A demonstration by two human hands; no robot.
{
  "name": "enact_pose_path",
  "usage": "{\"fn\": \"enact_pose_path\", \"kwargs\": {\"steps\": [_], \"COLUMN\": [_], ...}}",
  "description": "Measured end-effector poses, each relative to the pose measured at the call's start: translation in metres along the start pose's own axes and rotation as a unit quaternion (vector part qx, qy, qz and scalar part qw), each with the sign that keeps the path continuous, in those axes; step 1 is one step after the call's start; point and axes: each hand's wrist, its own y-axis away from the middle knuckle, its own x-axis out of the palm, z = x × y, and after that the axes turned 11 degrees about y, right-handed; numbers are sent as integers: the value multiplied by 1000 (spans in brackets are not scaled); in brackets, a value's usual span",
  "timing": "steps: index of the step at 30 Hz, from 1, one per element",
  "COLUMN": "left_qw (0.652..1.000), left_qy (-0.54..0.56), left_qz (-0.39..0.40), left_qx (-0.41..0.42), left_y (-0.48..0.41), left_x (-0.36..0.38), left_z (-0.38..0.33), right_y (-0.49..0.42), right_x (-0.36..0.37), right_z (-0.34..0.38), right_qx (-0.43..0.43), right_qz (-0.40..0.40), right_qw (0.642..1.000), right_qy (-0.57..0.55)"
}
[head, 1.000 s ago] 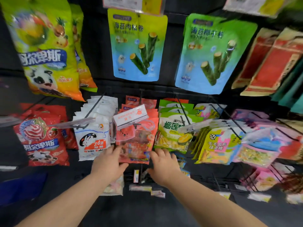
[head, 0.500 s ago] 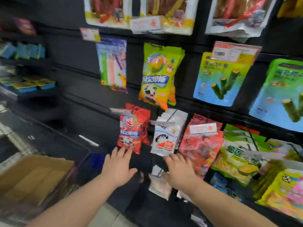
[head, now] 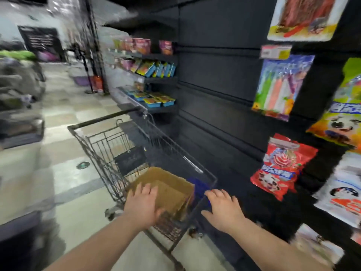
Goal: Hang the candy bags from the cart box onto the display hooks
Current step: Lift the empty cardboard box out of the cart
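Note:
A brown cardboard box (head: 168, 185) sits in the near end of a wire shopping cart (head: 109, 153); its contents are hidden. My left hand (head: 142, 206) hovers over the box's near flap, fingers spread and empty. My right hand (head: 222, 208) is over the cart's near right corner, also spread and empty. Candy bags hang on the black display wall to the right: a red bag (head: 281, 167), a yellow-green bag (head: 340, 114) and a white bag (head: 340, 192). The view is motion-blurred.
A bag of coloured sticks (head: 281, 85) and a red-strip pack (head: 304, 16) hang higher up. Shelves with blue boxes (head: 156, 69) stand beyond the cart. Tiled aisle floor (head: 68, 173) lies to the left, with blurred fixtures (head: 17, 94) at the far left.
My view has swung left from the hanging bags to the cart. Both hands left the red bags on the hook and moved down over the cart box, still empty.

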Motion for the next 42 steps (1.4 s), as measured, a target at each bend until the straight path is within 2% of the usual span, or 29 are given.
{"fn": "enact_pose_path", "kwargs": {"steps": [7, 19, 29, 34, 42], "left_qw": [999, 997, 993, 988, 975], "left_qy": [14, -4, -11, -41, -30], "left_qz": [-11, 42, 106, 148, 221], "left_qx": [-47, -60, -48, -28, -19], "left_y": [-5, -102, -232, -268, -340], "left_x": [0, 16, 27, 38, 83], "left_z": [86, 141, 142, 138, 162], "right_y": [-42, -173, -278, -296, -314], "right_x": [3, 34, 56, 76, 113], "right_z": [69, 75, 43, 36, 37], "right_qx": [-26, -4, 5, 23, 93], "right_qz": [42, 98, 159, 187, 226], "right_qw": [999, 995, 987, 981, 968], "right_qy": [10, 0, -25, -43, -63]}}
